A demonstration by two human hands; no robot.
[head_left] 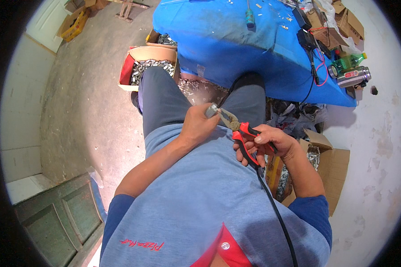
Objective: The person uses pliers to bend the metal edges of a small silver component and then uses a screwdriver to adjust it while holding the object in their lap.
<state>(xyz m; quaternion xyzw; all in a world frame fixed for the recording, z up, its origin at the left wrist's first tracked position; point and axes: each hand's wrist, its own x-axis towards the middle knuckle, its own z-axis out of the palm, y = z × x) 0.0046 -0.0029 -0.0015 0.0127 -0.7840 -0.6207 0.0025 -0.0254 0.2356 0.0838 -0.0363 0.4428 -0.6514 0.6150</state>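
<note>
My left hand is closed around a small silver metal cylinder, whose end sticks out past the fingers above my lap. Red-and-black pliers are in my right hand, fingers wrapped about the handles. Their jaws are parted and lie right beside the cylinder's end; whether they touch it I cannot tell. A black cord runs from near the pliers' handle down over my shirt.
A cardboard box of small metal cylinders stands by my left knee. Ahead is a blue-covered table with a screwdriver, black adapters, a green bottle and a steel flask. An open carton sits at my right.
</note>
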